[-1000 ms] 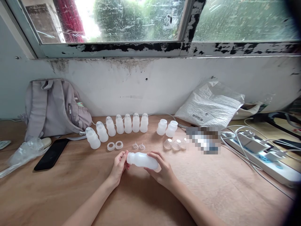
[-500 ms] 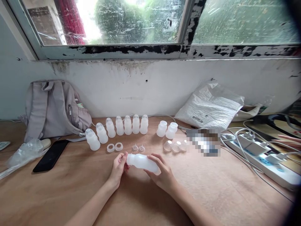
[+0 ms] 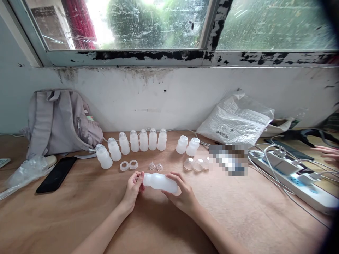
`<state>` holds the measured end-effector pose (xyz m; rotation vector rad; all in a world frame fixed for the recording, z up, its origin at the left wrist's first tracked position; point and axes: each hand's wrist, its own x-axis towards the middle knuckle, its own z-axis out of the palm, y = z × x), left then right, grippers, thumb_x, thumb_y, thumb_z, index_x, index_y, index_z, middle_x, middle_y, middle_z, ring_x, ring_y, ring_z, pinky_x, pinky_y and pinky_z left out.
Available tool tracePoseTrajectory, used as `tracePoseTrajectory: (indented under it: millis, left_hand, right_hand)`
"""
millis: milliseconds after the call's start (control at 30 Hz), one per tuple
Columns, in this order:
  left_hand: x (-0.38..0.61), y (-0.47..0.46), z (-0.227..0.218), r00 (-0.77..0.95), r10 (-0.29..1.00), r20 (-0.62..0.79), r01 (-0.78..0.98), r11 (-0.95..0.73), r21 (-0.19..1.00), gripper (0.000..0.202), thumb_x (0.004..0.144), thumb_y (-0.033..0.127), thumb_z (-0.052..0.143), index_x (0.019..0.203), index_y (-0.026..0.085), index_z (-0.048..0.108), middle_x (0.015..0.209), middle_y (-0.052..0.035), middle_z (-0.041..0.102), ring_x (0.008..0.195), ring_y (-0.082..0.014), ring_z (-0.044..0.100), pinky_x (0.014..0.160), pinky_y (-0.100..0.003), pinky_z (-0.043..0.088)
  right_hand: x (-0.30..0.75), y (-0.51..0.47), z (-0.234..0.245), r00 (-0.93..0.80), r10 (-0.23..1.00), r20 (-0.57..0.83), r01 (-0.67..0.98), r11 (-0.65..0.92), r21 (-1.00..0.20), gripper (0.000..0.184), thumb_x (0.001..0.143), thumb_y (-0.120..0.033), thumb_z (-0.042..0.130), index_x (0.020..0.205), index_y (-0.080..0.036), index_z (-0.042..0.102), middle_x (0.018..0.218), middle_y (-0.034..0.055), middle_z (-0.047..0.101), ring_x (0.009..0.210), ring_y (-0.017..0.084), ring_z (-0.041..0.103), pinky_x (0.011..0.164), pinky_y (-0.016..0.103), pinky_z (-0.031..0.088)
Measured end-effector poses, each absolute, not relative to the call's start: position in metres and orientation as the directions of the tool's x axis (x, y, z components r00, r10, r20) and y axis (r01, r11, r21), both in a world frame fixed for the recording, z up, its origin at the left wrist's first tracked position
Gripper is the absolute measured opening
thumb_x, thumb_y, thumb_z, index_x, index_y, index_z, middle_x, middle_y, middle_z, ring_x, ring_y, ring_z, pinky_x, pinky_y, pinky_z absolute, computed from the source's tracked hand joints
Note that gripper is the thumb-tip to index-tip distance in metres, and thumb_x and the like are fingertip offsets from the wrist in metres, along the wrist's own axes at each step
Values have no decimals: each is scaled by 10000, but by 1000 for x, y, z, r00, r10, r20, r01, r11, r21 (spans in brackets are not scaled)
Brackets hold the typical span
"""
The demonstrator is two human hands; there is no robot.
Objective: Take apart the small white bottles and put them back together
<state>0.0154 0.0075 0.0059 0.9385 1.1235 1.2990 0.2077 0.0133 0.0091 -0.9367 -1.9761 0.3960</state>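
Observation:
A frosted white baby bottle (image 3: 161, 182) lies sideways between my two hands, just above the tabletop. My right hand (image 3: 182, 192) is wrapped around its base. At the collar end, my left hand (image 3: 134, 188) pinches the top, and its fingers hide what is there. Just beyond are two white screw rings (image 3: 129, 165), two clear nipples (image 3: 155, 166) and several clear domed caps (image 3: 196, 164). Two open bottles without tops (image 3: 188, 145) stand behind the caps. Several capped bottles (image 3: 134, 141) are lined up in an arc at the back left.
A grey backpack (image 3: 58, 120), a crumpled plastic bag (image 3: 29, 173) and a black phone (image 3: 56, 175) are at the left. On the right lie a silvery mailing bag (image 3: 235, 120) and a power strip (image 3: 299, 180) with cables. Another person's hand (image 3: 328, 151) shows at the right edge.
My hands and the bottle have hardly moved. At the right edge, the other person's hand has shifted, and a dark flat object now shows beside the power strip.

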Motion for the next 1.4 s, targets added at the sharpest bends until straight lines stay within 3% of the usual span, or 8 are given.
tracePoseTrajectory:
  millis: [300,500,1400]
  left_hand:
    - [12,8,11,-51,998,-34,-381,12,924,218,673,308,646,838,180,583,740,8,540,619,-78,464,597,-188,374]
    - [9,10,11,-76,997,4,-342,-29,939,212,642,294,668,802,162,625,760,-28,587,703,-127,501,655,-219,384]
    - [11,8,14,-72,997,-21,-376,-7,927,242,637,316,666,815,163,605,781,-34,608,695,-130,535,660,-232,406]
  right_hand:
    - [210,15,20,-299,818,492,468,575,-671,383,683,-252,622,1035,-219,475,976,57,560,873,200,546,693,281,459]
    - [212,16,22,-309,808,502,457,589,-667,369,693,-291,608,1036,-216,495,967,63,568,869,208,547,690,290,456]
    - [211,15,23,-280,857,433,421,515,-747,408,661,-266,635,1042,-220,497,1006,59,587,877,208,558,699,295,462]
